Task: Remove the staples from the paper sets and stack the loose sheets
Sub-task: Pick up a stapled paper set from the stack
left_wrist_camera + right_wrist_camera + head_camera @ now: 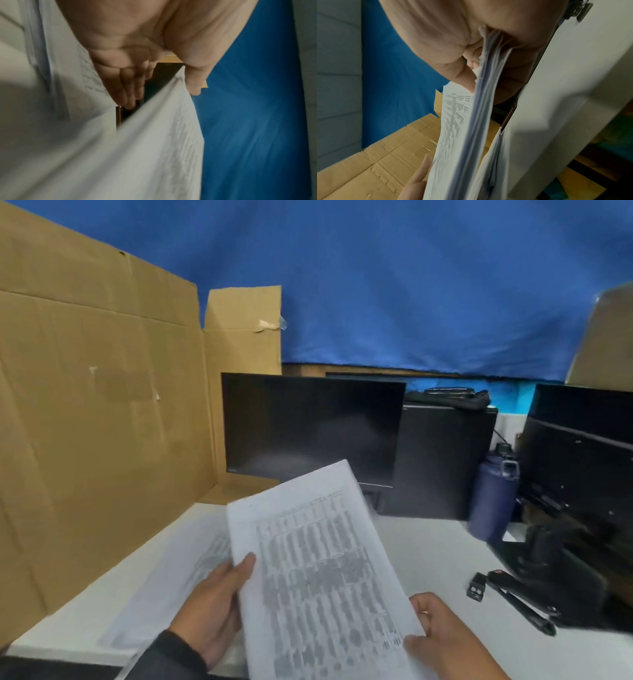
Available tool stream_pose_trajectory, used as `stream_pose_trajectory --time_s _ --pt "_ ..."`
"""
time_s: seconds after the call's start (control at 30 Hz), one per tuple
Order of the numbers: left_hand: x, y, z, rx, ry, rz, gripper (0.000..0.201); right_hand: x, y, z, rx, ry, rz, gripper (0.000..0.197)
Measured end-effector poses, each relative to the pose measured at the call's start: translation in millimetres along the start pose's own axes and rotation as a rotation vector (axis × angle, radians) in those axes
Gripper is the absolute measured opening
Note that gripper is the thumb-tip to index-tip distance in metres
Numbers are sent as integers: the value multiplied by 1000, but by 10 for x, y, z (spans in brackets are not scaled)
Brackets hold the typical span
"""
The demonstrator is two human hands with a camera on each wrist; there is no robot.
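Above the white desk (435, 546), you are holding a set (318, 563) of printed sheets in the air with both hands. Your left hand (215, 601) is gripping the set's left edge — thumb lying across the printed face, fingers behind. Your right hand (442, 635) is pinching the near right corner, thumb on top; the right wrist view is showing several sheet edges fanned between thumb and fingers. The set is tilting away from you, its far end over the foot of a dark monitor (308, 422).

More paper (178, 570) is lying flat on the desk to the left, under the raised set and beside a tall cardboard wall (85, 405). Well apart to the right, a black tool (520, 601) with a red mark is lying on the desk with a small black piece (476, 587) just beside it; whether either is the staple remover cannot be told. A dark blue bottle (493, 498) is standing behind them.

No staple is visible — motion blur is hiding the corners. You are probably checking or squaring the set. To do this well, keep both grips light, find the bound corner first, then lay the set flat before reaching for a tool, so the sheets are not tearing.
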State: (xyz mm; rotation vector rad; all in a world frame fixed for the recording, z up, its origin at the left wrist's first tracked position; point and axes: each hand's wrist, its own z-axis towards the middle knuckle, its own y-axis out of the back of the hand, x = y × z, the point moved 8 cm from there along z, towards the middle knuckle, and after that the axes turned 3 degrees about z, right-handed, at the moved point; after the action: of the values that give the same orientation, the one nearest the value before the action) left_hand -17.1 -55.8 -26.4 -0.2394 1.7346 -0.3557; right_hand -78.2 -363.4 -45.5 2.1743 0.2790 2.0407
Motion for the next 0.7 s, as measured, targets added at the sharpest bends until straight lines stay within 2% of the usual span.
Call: stream_pose_trajectory --time_s 0.1,0.2,0.27,0.33,0.43,0.5,0.57,0.6,0.7 --pt "-15 -30 45 -12 -41 -140 33 -59 -67 -133 59 -10 -44 44" --pt "129 59 140 -48 -12 -176 35 -179 -83 -172 108 -34 -58 27" --pt "257 143 185 -74 20 -180 38 -199 -26 -185 117 -56 -60 29" --pt "339 184 212 -63 35 -173 38 -194 194 -133 47 -37 -110 31" --pt "399 254 242 -82 13 -115 34 -73 870 90 -278 -2 -374 20" --pt "421 271 240 -96 -21 -94 31 -94 1268 327 -382 -84 -590 30" --pt "449 259 201 -108 -22 -72 31 -257 1487 545 -344 -251 -858 43" --pt "454 248 172 -109 -19 -59 31 -339 1542 615 -309 -314 -981 39" --pt "442 212 89 -87 -6 -41 31 -407 1494 744 -255 -265 -1107 17"
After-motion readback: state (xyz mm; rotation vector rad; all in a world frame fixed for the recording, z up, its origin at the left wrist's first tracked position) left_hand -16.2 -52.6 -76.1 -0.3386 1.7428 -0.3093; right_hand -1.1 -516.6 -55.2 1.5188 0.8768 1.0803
